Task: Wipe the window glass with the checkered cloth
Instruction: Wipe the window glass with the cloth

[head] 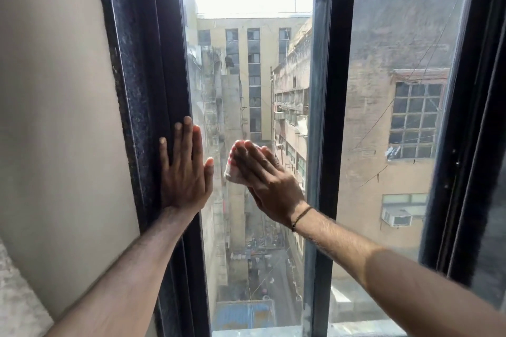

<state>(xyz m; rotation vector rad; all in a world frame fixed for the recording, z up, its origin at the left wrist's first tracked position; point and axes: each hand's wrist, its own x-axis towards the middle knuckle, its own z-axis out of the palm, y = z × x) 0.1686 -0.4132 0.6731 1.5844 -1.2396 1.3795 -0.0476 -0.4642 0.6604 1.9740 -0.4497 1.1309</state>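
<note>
The checkered cloth (232, 172) sits pressed flat against the window glass (246, 90), about mid-height on the narrow left pane, trapped under the right hand (262, 175). Only its left edge shows past the fingers, pale with red marks; the rest is hidden beneath the palm. It looks thin, soft and light, so it will likely fold and bunch under pressure and slide easily over the pane. The best hold is probably the one in use: an open palm with fingers spread over the wad, pushing it against the glass rather than pinching it. A loose corner could slip out from under the hand on a fast stroke.

The left hand (183, 169) is open and flat, fingers together and pointing up, laid on the dark window frame (153, 117) at the pane's left edge, with the thumb reaching onto the glass. It holds nothing and seems to brace the body. The two hands are near each other but apart.

The glass is stiff and fragile, and it looks hazy and streaked on its left side, so firm but even pressure suits it. A dark vertical mullion (325, 117) bounds the pane on the right, just beside the right wrist, which wears a thin bracelet (301, 217). The braced left hand and the mullion both limit sideways strokes. A plain wall (54, 117) stands at the left.
</note>
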